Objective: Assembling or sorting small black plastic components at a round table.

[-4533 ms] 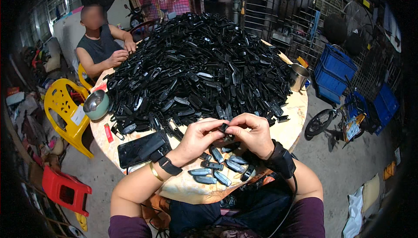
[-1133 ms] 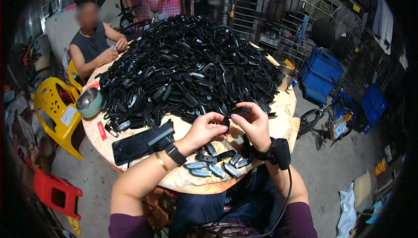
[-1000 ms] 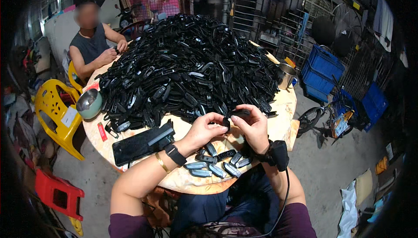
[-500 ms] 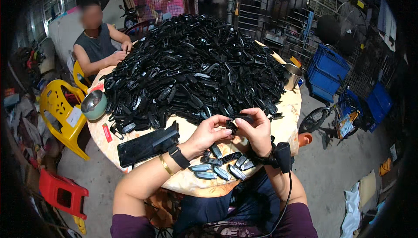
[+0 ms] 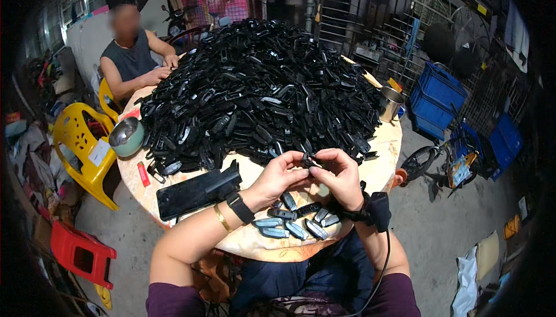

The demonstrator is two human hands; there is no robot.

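My left hand (image 5: pixel 281 176) and my right hand (image 5: pixel 340 179) meet over the near part of the table. Both pinch a small black plastic piece (image 5: pixel 310 159) between thumbs and fingertips; the fingers hide most of it. Just beyond them rises a large heap of black plastic casings (image 5: pixel 255 91). Close to my body, below the hands, lie several black and silver-grey oblong casings (image 5: pixel 273 233), loosely grouped. A flat black slab (image 5: pixel 188 194) resembling a phone rests beside my left wrist, with another black piece lying across its right end.
The round table (image 5: pixel 284 253) has a pale patterned cover. A green bowl (image 5: pixel 126 137) stands at its left edge, a metal mug (image 5: pixel 391 104) at the right. Another person (image 5: pixel 130 56) sits far left, hands at the heap. Yellow chair (image 5: pixel 81 143), red stool (image 5: pixel 81 253) and blue crates (image 5: pixel 437 97) surround it.
My fingertips have drawn closer together around the black piece. The long dark part that showed above my right fingers is no longer visible there. The camera view has shifted slightly.
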